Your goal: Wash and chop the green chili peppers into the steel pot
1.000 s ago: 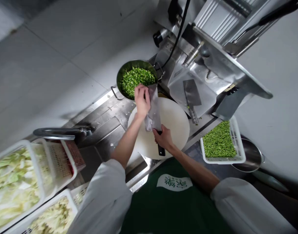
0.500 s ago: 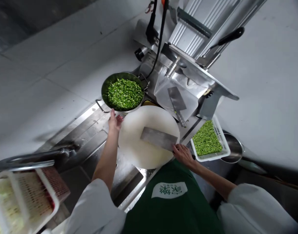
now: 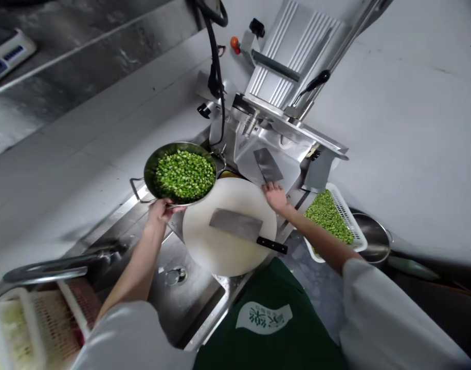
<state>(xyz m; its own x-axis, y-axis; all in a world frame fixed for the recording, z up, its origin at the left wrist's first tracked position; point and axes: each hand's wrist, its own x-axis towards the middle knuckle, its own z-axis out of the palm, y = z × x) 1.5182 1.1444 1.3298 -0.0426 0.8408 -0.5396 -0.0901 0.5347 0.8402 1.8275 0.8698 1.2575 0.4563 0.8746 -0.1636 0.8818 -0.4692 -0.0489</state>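
A steel two-handled pot (image 3: 147, 177) full of chopped green pieces (image 3: 185, 174) is at the upper left of the round white cutting board (image 3: 230, 259). My left hand (image 3: 161, 209) grips the pot's near lower side, some fingers hidden beneath it. On the board lies a cleaver (image 3: 235, 224), its black handle pointing right, untouched. My right hand (image 3: 274, 196) is over the handle end of a second cleaver (image 3: 268, 164), which rests on the slicer's tray. Its fingers are loosely bent and apart; that handle is hidden, and no grip shows.
Behind the board stands a metal slicer (image 3: 282, 110). A white basket (image 3: 345, 221) of green pieces is at right, beside a steel pot (image 3: 374, 236). At left are a faucet (image 3: 58, 270), a sink (image 3: 169, 303) and baskets (image 3: 50, 313). A scale (image 3: 12, 56) sits on a shelf.
My right hand has let go of the cleaver on the board and moved up and left. My left hand has taken hold of the pot, which looks slightly nearer. The view has shifted.
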